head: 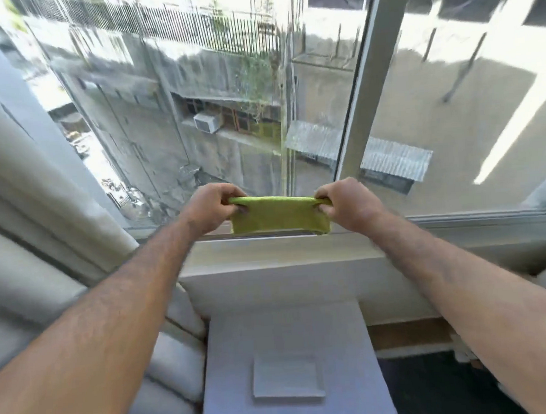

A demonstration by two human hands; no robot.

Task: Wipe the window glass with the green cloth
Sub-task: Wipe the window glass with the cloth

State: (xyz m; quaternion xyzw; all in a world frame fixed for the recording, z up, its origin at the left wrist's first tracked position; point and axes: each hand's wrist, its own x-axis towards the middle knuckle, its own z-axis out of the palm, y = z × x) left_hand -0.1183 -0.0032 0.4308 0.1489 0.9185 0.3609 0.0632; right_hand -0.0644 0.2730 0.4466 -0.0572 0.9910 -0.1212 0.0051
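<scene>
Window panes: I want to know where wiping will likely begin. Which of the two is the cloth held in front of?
The left pane, left of the white upright frame bar. The green cloth, stretched between left hand and right hand, hangs before its bottom edge.

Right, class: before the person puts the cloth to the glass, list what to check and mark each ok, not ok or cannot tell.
1. Folded green cloth held at both ends: ok.
2. Left hand pinching its left end: ok.
3. Right hand pinching its right end: ok.
4. Cloth touching the clear window glass: not ok, it hangs above the white sill.
5. Cloth damp: cannot tell.
6. Pale curtain clear of the pane: ok.
</scene>
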